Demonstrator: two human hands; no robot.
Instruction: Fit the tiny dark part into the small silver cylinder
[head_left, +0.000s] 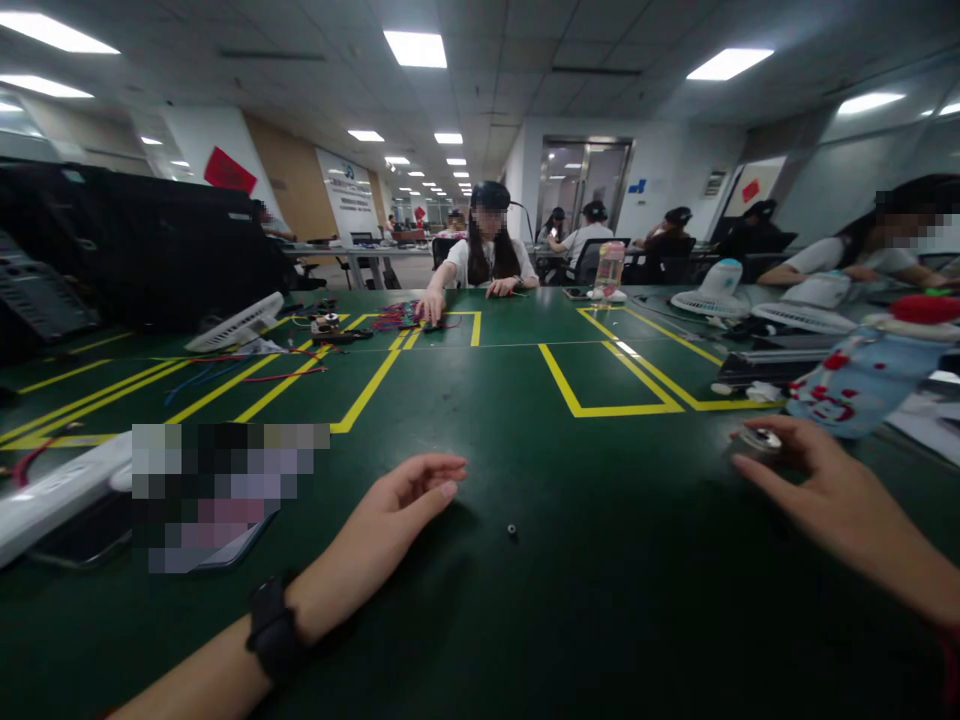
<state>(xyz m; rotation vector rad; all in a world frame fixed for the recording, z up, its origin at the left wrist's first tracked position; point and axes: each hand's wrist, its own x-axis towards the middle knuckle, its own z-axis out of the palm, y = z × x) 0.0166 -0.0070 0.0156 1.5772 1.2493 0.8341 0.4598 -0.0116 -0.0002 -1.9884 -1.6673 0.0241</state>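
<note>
At the right, my right hand [847, 490] has its thumb and fingers closed round a small, shiny, round metal part [759, 440], close to the green tabletop [585, 620]. Its exact kind is too blurred to tell. My left hand [409, 505], with a black band on the wrist, rests near the middle of the table. The fingers are loosely curved, the thumb stands a little apart from them, and nothing shows between them. A tiny dark metal piece with a hole, like a small bushing [511, 530], lies on the tabletop to the right of my left hand.
Left are a white power strip [67, 495] and a pixelated phone-like object [225, 545]. A snowman-patterned blue bag [862, 375] stands beyond my right hand. Across the table a person [491, 245] reaches toward a bundle of wires [394, 316]. White fans [716, 290] stand back right.
</note>
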